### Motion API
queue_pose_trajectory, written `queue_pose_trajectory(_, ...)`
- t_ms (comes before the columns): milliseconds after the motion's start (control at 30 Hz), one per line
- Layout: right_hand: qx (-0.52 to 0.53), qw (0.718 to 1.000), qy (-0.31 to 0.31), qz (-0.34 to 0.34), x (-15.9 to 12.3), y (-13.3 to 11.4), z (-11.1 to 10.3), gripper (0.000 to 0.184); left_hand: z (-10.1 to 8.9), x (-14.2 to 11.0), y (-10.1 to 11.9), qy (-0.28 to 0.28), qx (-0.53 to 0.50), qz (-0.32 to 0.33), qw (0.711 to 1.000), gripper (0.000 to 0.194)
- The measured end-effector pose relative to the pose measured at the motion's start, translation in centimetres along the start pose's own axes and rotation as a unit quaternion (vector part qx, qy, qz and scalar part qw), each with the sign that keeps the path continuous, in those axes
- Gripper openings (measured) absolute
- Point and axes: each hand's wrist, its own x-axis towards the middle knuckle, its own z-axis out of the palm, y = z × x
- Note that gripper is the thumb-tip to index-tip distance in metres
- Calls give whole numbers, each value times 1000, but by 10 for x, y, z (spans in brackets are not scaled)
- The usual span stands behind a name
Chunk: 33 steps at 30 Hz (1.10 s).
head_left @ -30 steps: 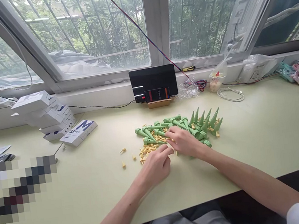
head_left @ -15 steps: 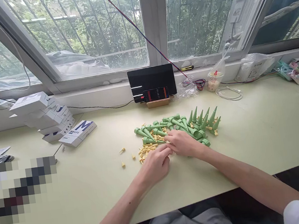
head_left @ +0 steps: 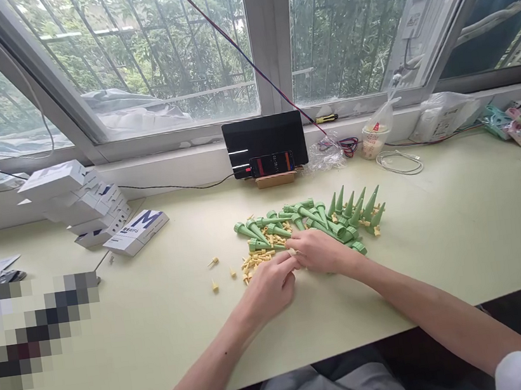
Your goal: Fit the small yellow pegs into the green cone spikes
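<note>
My left hand (head_left: 269, 286) is closed in a pinch just in front of the heap, and a small pale yellow plastic piece (head_left: 292, 252) shows at its fingertips. My right hand (head_left: 318, 250) meets it there, fingers bent and pressed together; what they grip is hidden. Behind and around the hands lie several green plastic spikes (head_left: 275, 230) with ribbed, cap-like ends. Small yellow plastic parts (head_left: 256, 260) are heaped by the left fingers. To the right of the heap, several green spikes (head_left: 358, 208) stand point up, with yellow bits at their bases.
Three loose yellow parts (head_left: 215, 286) lie left of the heap. Farther left are a white box (head_left: 137, 233) and a stack of white boxes (head_left: 75, 194). A phone (head_left: 272, 164) leans against a black screen (head_left: 263, 137) at the back. A bagged cup (head_left: 375, 140) and coiled white cable (head_left: 400, 162) sit back right.
My right hand has come down slightly toward my left, and the fingertips of both now meet. The view has shifted a little; the heap looks the same.
</note>
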Motion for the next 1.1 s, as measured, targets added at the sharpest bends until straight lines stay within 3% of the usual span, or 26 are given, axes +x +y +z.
queue_pose_trajectory(100, 48, 998, 3, 30, 0, 1, 0, 10, 1, -1, -1, 1, 11, -3, 1000, 30)
queue_pose_trajectory(233, 115, 987, 81, 75, 0, 8, 3, 9, 0, -1, -1, 1, 27, -6, 1000, 30)
queue_pose_trajectory(400, 97, 980, 155, 83, 0, 14, 4, 18, -3, 1, 1, -5, 28, -10, 1000, 31)
queue_pose_trajectory(767, 15, 993, 74, 86, 8, 12, 12, 16, -1, -1, 1, -8, 40, -3, 999, 31)
queue_pose_trajectory(1100, 17, 991, 80, 104, 10, 17, 18, 22, -1, 0, 0, -14, 26, -4, 1000, 30)
